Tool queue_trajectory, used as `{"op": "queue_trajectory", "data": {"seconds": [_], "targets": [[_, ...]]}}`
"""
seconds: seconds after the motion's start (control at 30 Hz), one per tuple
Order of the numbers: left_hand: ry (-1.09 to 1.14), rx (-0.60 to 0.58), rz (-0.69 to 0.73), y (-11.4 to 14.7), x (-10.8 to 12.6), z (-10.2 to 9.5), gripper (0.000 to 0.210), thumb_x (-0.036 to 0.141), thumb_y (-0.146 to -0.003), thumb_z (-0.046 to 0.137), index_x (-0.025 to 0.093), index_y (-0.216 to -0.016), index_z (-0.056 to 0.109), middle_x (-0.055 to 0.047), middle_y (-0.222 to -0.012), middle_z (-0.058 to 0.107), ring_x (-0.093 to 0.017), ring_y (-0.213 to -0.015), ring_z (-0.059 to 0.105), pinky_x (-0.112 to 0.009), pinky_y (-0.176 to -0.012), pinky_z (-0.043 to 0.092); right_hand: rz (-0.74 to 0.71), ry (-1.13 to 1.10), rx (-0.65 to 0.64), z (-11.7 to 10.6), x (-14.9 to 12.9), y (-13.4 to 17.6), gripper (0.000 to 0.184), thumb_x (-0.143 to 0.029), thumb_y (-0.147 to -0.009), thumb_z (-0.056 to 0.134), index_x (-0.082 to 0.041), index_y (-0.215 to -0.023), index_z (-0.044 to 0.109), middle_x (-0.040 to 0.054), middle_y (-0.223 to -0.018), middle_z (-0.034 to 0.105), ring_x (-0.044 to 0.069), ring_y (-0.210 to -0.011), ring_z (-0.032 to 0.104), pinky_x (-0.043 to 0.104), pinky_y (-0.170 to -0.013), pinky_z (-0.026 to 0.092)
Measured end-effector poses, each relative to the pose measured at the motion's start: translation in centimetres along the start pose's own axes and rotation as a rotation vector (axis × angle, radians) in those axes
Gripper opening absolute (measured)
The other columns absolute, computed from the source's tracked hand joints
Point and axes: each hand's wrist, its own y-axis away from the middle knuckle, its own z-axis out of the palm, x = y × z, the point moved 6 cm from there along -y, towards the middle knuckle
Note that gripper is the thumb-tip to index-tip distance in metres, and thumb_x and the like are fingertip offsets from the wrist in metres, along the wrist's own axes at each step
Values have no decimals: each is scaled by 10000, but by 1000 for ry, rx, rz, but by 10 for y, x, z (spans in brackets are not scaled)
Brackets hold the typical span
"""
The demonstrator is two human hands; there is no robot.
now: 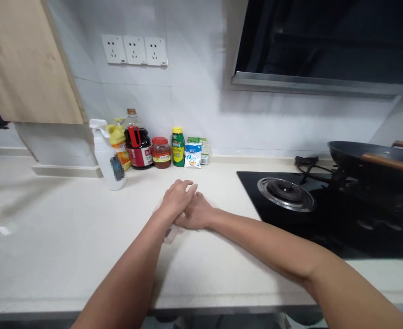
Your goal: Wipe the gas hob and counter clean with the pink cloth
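Note:
My left hand and my right hand meet on the white countertop, the left one partly over the right one's fingers. A thin pale cloth is bunched beneath them, its edges showing beside the left wrist and below the right fingers. Both hands press down on this cloth with bent fingers. The left fingers point toward the wall, while the right hand reaches in from the right. Most of the cloth and some fingertips are hidden, and motion slightly blurs the right hand.
Against the wall stand a white spray bottle, yellow bottle, dark sauce bottle, red-lidded jar, green bottle and blue-white packet. A black gas stove with a wok lies right, under a range hood.

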Motion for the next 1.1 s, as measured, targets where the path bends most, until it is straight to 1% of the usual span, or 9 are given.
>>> {"op": "queue_trajectory", "data": {"seconds": [0.13, 0.3, 0.4, 0.53, 0.7, 0.77, 0.87, 1.0, 1.1], "targets": [[-6, -123, 10, -5, -9, 14, 503, 499, -962, 394, 199, -1246, 681, -99, -1251, 696, -268, -1141, 645, -338, -998, 477, -92, -108, -61, -7, -35, 59, 570, -604, -921, 546, -375, -1442, 504, 97, -1538, 375, 388, -1411, 301, 636, -1113, 249], [-60, -192, 51, 0, -4, 28, 508, 503, -938, 399, 205, -1225, 693, -103, -1280, 688, -297, -1202, 602, -363, -1014, 463, -69, -161, -138, -22, -54, 132, 538, -615, -923, 554, -370, -1402, 551, 113, -1439, 425, 365, -1380, 342, 645, -1153, 174], [-95, -193, 64, 4, -2, 30, 550, 526, -937, 378, 199, -1273, 667, -128, -1303, 661, -320, -1254, 552, -407, -1054, 432, -26, -181, -117, -28, -51, 172, 539, -586, -894, 627, -394, -1392, 557, 100, -1461, 409, 350, -1407, 322, 610, -1185, 150], [-120, -207, 86, 7, 1, 31, 581, 551, -926, 380, 197, -1289, 664, -151, -1318, 636, -353, -1287, 509, -453, -1066, 416, 79, -172, -59, -30, -36, 225, 581, -575, -838, 699, -399, -1378, 575, 87, -1499, 402, 345, -1431, 311, 567, -1212, 146], [-123, -217, 104, 10, 6, 36, 575, 563, -909, 400, 223, -1284, 670, -145, -1320, 628, -371, -1283, 502, -486, -1054, 417, 218, -95, 19, -39, -22, 275, 684, -421, -790, 753, -405, -1435, 522, 71, -1516, 416, 339, -1406, 356, 529, -1216, 197], [-117, -221, 110, 12, 9, 39, 564, 563, -902, 412, 231, -1273, 676, -144, -1315, 628, -378, -1278, 500, -504, -1055, 410, 242, -92, 28, -43, -22, 281, 700, -395, -780, 757, -415, -1437, 515, 63, -1530, 403, 338, -1407, 357, 522, -1215, 206], [-92, -225, 122, 15, 14, 42, 550, 565, -897, 427, 237, -1255, 686, -144, -1313, 630, -387, -1282, 493, -524, -1060, 398, 255, -138, -23, -45, -22, 272, 660, -448, -808, 733, -412, -1431, 519, 66, -1533, 396, 335, -1412, 359, 527, -1219, 197], [4, -221, 120, 14, 16, 39, 537, 573, -925, 390, 240, -1204, 705, -121, -1289, 669, -365, -1265, 533, -482, -1050, 415, 180, -206, -143, -38, -17, 229, 582, -539, -905, 614, -361, -1448, 500, 97, -1564, 342, 340, -1468, 278, 554, -1215, 159], [92, -205, 124, 11, 13, 31, 579, 566, -975, 276, 228, -1206, 686, -77, -1298, 685, -281, -1209, 601, -364, -1026, 451, 103, -182, -133, -33, -7, 184, 572, -569, -932, 564, -339, -1451, 492, 113, -1522, 388, 342, -1436, 322, 566, -1194, 184]]}}
